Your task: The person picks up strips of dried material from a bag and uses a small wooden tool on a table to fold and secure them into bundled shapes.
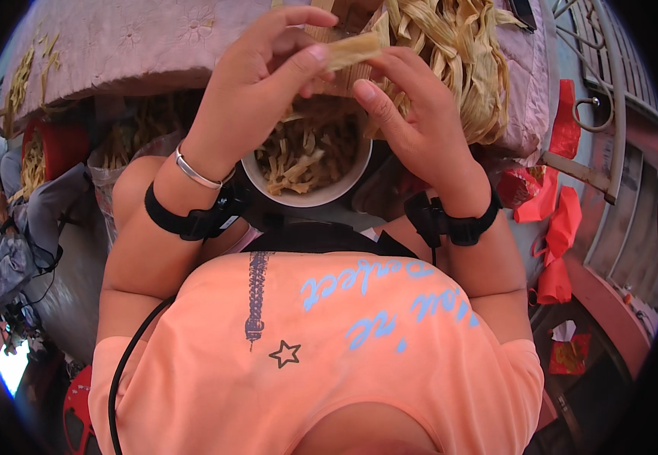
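My left hand [266,74] holds one end of a short, flat, yellowish piece of dried plant leaf [354,50] between thumb and fingers. At the piece's other end are the fingertips of my right hand [414,102]; its thumb stands apart, and whether the fingers grip the piece is unclear. Behind the hands is a wooden board [351,79], partly hidden. Below them a pale round basin [313,199] contains many short folded pieces [300,165]. A large heap of long dried leaf strips [471,74] lies at the right, hanging over the table edge.
A pink cloth [135,51] covers the table, with scraps at its left end. Under the edge stand a clear plastic bag [104,176] with strips and a red bucket [64,151] of pieces beside a seated person [44,216]. Red bags [559,227] and a metal frame [616,114] are at right.
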Tool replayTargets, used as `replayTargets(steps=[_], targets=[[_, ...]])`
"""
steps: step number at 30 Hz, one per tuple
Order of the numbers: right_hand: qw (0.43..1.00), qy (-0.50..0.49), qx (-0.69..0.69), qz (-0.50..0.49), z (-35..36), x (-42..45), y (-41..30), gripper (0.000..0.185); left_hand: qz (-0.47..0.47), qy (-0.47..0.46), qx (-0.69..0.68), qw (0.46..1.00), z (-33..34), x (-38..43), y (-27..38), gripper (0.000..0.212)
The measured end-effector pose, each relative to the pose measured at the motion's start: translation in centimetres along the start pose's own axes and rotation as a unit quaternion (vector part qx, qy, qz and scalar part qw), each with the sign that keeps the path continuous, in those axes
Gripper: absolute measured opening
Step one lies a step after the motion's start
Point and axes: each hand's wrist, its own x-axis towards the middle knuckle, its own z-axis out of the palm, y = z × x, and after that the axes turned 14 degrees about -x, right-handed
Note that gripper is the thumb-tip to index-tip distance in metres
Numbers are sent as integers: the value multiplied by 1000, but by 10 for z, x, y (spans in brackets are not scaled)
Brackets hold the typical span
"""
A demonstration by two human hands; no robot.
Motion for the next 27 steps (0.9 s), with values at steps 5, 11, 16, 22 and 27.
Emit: replayTargets(steps=[5, 11, 16, 22, 27], targets=[[951, 4, 300, 72, 31, -5, -21, 32, 11, 16, -41, 999, 27, -10, 11, 37], [699, -12, 711, 76, -50, 12, 29, 37, -178, -94, -74, 977, 8, -16, 36, 66], [919, -84, 352, 155, -71, -3, 19, 35, 52, -45, 124, 990, 3, -18, 26, 31], [829, -485, 271, -61, 9, -43, -50, 27, 137, -242, 198, 940, 48, -12, 11, 10], [840, -353, 388, 138, 9, -38, -48, 27, 118, -171, 87, 974, 35, 0, 17, 14]])
